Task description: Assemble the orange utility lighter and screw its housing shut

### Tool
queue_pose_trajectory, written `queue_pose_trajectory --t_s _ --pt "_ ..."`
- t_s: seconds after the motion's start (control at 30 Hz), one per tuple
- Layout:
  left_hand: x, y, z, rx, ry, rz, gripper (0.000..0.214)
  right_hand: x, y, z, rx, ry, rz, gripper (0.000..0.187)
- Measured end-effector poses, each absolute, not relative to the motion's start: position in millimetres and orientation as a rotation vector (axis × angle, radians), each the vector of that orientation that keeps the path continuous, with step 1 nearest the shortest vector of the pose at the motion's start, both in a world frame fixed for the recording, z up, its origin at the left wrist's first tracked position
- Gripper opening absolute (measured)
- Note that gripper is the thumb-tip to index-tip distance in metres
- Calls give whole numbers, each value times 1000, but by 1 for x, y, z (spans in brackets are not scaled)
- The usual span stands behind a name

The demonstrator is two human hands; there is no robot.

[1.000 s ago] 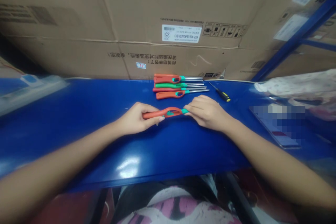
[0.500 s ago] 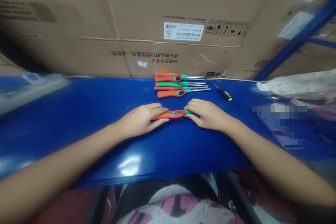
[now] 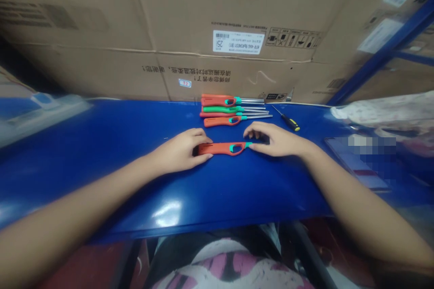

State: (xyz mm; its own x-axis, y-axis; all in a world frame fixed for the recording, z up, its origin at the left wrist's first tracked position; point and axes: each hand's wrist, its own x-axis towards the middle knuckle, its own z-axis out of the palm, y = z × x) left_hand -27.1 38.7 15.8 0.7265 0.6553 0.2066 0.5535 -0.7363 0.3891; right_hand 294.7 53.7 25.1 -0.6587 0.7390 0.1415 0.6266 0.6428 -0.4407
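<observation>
An orange long-nosed lighter (image 3: 222, 148) with a teal trigger lies flat on the blue table (image 3: 111, 144) between my hands. My left hand (image 3: 181, 150) curls round its handle end, thumb in front and fingers behind. My right hand (image 3: 271, 139) arches over its metal nozzle end, fingertips pressed down on it. Behind them lies a neat row of several more lighters (image 3: 225, 110), orange and green, nozzles pointing right.
A small black-and-yellow screwdriver (image 3: 287, 119) lies right of the row. Large cardboard boxes (image 3: 217, 31) wall off the back of the table. A flat dark device (image 3: 359, 162) and crumpled cloth (image 3: 386, 115) lie at right, a clear plastic item (image 3: 37, 115) at left.
The lighter has been lowered and turned from a raised two-handed hold to lying flat on the table. My right hand slid right along the nozzle; my left hand stayed at the handle.
</observation>
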Motion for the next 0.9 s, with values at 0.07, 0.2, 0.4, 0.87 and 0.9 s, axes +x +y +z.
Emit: queue_pose_trajectory --t_s 0.07,0.2,0.4,0.87,0.9 --pt "-27 38 17 2602 961 476 34 300 61 23 -1325 -2399 297 27" --pt "-26 37 19 2575 981 492 34 317 73 25 -2091 -1982 -185 42" --pt "-21 28 18 2557 998 576 35 347 80 40 -2581 -1799 70 48" --pt "2 -4 10 2683 981 487 29 184 35 55 -1011 -1971 952 26" --pt "2 -5 10 2693 975 498 28 174 36 52 -964 -2018 921 23"
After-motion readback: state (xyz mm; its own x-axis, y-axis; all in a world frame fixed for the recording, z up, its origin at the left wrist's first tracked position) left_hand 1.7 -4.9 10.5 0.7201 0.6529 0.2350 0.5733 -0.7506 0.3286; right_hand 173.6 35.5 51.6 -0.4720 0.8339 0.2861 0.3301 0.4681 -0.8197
